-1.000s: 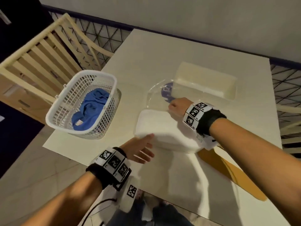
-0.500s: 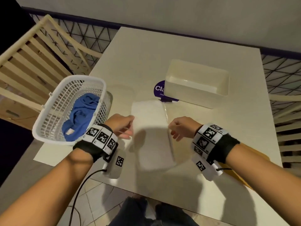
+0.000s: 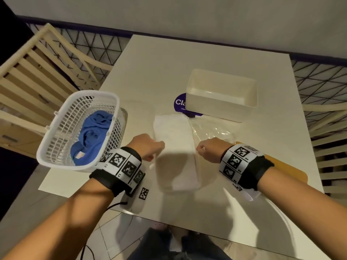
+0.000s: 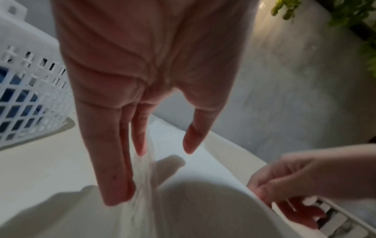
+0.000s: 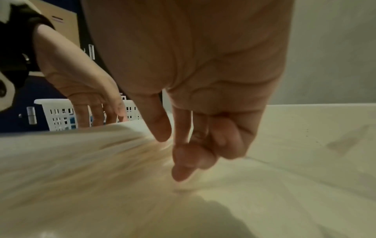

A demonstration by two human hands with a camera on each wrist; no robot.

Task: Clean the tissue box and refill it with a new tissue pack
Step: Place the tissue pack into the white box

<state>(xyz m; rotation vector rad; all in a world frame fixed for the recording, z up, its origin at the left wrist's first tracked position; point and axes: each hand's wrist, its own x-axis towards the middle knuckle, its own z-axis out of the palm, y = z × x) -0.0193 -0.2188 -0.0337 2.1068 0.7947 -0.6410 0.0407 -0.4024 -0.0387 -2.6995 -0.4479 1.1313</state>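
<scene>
A white tissue pack [image 3: 174, 147] lies lengthwise on the table between my hands, its clear wrapper [image 3: 212, 128] loose and spread to the right. My left hand [image 3: 150, 147] is at the pack's left edge; in the left wrist view its fingers [image 4: 114, 177] hang straight against a strip of film, the thumb apart. My right hand [image 3: 201, 149] is at the right edge, fingers curled, thumb and forefinger [image 5: 179, 169] pinching the wrapper. The open cream tissue box [image 3: 221, 107] stands behind, empty, on a purple label [image 3: 179, 104].
A white mesh basket [image 3: 78, 94] holding a blue cloth [image 3: 93, 132] overhangs the table's left edge. A tan wooden board [image 3: 293, 171] lies under my right wrist. Slatted chairs [image 3: 28, 81] stand left and right. The table [image 3: 169, 62] ends just below my wrists.
A second ago the pack lay crosswise with my right hand at its far end. It now lies lengthwise, a hand on each side, and clear film has spread to the right.
</scene>
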